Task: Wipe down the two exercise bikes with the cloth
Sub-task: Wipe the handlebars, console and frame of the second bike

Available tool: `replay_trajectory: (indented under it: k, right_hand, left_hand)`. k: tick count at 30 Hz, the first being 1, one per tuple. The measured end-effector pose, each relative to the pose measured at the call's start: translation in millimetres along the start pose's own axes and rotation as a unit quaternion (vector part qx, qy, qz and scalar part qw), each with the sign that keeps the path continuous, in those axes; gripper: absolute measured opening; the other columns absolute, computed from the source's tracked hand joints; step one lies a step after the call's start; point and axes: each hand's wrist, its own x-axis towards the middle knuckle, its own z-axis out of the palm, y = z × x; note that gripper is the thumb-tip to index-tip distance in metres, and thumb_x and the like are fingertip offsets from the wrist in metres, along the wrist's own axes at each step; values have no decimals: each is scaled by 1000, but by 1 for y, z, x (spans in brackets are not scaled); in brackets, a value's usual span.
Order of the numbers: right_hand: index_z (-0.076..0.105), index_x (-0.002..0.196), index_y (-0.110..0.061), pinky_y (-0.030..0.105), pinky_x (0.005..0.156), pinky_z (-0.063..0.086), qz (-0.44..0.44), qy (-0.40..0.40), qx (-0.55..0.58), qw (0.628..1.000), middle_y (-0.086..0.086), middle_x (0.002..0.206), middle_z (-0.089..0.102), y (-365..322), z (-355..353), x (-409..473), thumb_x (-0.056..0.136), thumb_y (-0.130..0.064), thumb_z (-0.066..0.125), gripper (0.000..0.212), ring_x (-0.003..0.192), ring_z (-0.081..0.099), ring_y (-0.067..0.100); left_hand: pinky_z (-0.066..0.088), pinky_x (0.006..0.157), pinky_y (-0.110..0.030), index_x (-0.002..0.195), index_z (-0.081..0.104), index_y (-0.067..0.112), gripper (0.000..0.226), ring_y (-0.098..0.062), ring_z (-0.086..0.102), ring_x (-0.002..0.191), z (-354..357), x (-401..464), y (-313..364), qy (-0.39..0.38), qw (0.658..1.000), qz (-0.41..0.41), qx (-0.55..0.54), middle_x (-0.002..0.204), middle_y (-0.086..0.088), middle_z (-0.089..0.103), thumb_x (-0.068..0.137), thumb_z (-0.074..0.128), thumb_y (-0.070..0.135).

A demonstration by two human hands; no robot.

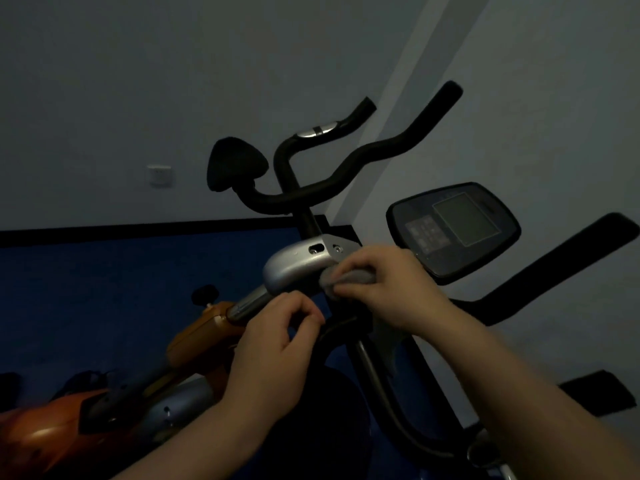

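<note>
The room is dim. My right hand (384, 289) is shut on a grey cloth (346, 278), which it presses against the right end of a silver housing (294, 268) on the orange exercise bike (194, 341). A strip of the cloth hangs below my wrist. My left hand (277, 337) is just under the housing, beside the grey stem, with thumb and fingers curled close and nothing seen in them. Black handlebars (346, 168) rise above. The second bike's console (453, 230) with a screen is at the right, behind my right hand.
A black saddle (235, 168) stands behind the handlebars. A pale wall with a white socket (160, 174) fills the background, above a blue floor (121, 289). Black handle grips (571, 258) of the second bike extend at the far right. A dark round shape lies below my arms.
</note>
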Motion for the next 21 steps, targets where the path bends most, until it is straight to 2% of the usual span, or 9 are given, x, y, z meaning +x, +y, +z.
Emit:
replay_trajectory:
  k: [2, 4, 7, 9, 11, 13, 17, 19, 21]
  right_hand:
    - [71, 89, -33, 22, 83, 48, -49, 132, 36, 989, -13, 92, 62, -3, -1, 12, 78, -22, 75, 16, 91, 58, 4]
    - [73, 96, -24, 22, 90, 44, -108, 166, 0, 980, -8, 98, 63, -10, 8, 26, 81, -17, 72, 16, 97, 57, 7]
    - [68, 114, -22, 28, 115, 17, -146, 19, -97, 984, -5, 126, 61, -22, 30, 44, 92, -25, 59, 24, 125, 45, 11]
    - [64, 120, -23, 23, 113, 2, -221, -61, -164, 959, -5, 136, 55, -28, 43, 52, 95, -26, 53, 28, 135, 35, 10]
    - [61, 125, -25, 24, 113, -1, -285, -127, -218, 925, -5, 142, 49, -25, 44, 51, 95, -25, 53, 31, 139, 28, 10]
    - [53, 132, -30, 27, 115, 5, -259, -127, -214, 933, -8, 148, 41, -10, 31, 48, 95, -26, 52, 37, 140, 25, 9]
    - [33, 145, -34, 33, 113, 28, -67, -65, -105, 990, -10, 152, 32, 7, 13, 46, 100, -34, 41, 46, 137, 32, 10]
    - [31, 146, -32, 36, 114, 25, -61, -43, -139, 987, -8, 154, 27, -2, 25, 47, 100, -34, 40, 47, 139, 27, 13]
    - [26, 148, -33, 31, 116, 12, -107, -41, -181, 977, -7, 158, 17, -10, 38, 43, 100, -36, 40, 50, 143, 15, 13]
  left_hand:
    - [50, 63, -36, 73, 59, 31, 15, -8, 59, 72, 1, 0, 0, 17, 1000, 4, -4, 77, 10, 61, 81, 49, 40]
    - [47, 62, -31, 72, 57, 29, 13, -10, 57, 71, 1, 0, 1, 32, 999, 9, -8, 76, 10, 60, 81, 51, 35]
    - [42, 59, -24, 70, 55, 29, 15, -11, 56, 71, -1, 0, 3, 36, 999, 21, -17, 74, 9, 58, 83, 51, 35]
    - [42, 60, -26, 69, 54, 30, 18, -12, 55, 71, -4, 1, 3, 43, 998, 32, -23, 73, 8, 57, 83, 49, 41]
    - [42, 61, -27, 69, 53, 30, 21, -12, 55, 72, -10, 2, 1, 46, 998, 46, -19, 74, 8, 57, 82, 46, 44]
    - [43, 62, -26, 70, 55, 29, 21, -11, 56, 73, -19, 6, -3, 50, 997, 59, -9, 76, 9, 57, 82, 46, 44]
    - [43, 60, -24, 73, 58, 28, 20, -12, 57, 72, -31, 22, -8, 67, 996, 66, -2, 76, 8, 57, 82, 46, 42]
    - [43, 60, -20, 74, 58, 29, 19, -11, 57, 73, -32, 34, -8, 74, 995, 64, -4, 77, 9, 58, 81, 46, 42]
    - [43, 61, -18, 76, 57, 29, 18, -10, 58, 75, -32, 45, -10, 86, 994, 63, -1, 77, 11, 58, 80, 45, 41]
